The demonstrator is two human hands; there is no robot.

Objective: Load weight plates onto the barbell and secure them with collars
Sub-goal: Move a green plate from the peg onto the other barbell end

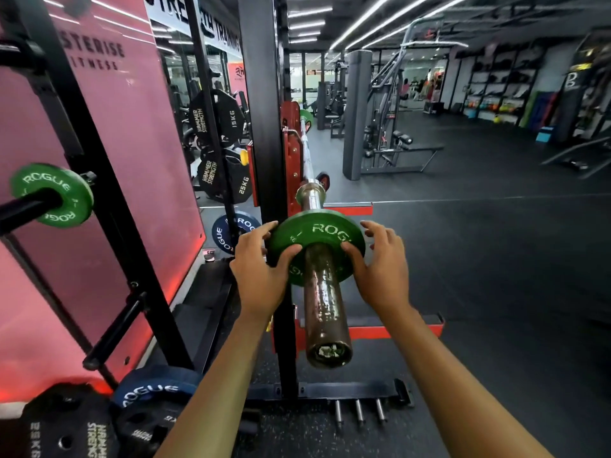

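Note:
A small green Rogue plate (314, 231) sits on the near sleeve of the barbell (325, 312), about halfway along it. My left hand (261, 266) grips the plate's left edge, thumb on its face and fingers behind the rim. My right hand (380, 262) holds the right edge the same way. The bar runs away from me through the red hooks of the rack (292, 153), and another green plate (306, 116) shows at its far end. No collar is visible on the near sleeve.
The black rack upright (261, 104) stands just left of the sleeve. A second small green plate (53, 195) hangs on a storage peg at left. Black and blue plates (155, 391) lie at the lower left. Gym machines (383, 127) stand across the black rubber floor.

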